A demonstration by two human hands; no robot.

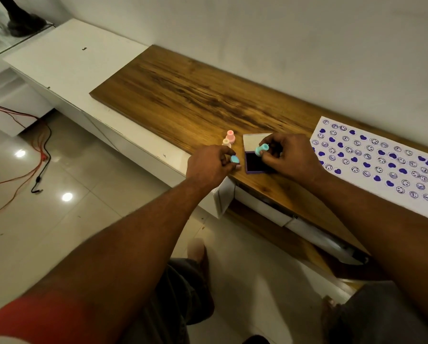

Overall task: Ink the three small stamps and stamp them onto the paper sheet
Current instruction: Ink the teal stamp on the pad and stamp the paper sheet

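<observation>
My right hand point(288, 156) grips a small teal stamp point(261, 149), tilted just above the open purple ink pad point(255, 163). A teal cap point(234, 159) is pinched in the fingertips of my left hand point(208, 166), just left of the pad. A pink stamp point(230, 136) and a cream stamp point(226, 142) stand upright on the wooden board point(183, 95) behind my left hand. The white paper sheet point(379, 165), covered with several purple hearts and smiley faces, lies to the right.
The ink pad's lid point(253, 141) stands open behind it. The board rests on a white cabinet point(66, 68) against a white wall. Red and black cables point(38, 157) lie on the tiled floor at left. My knees show below.
</observation>
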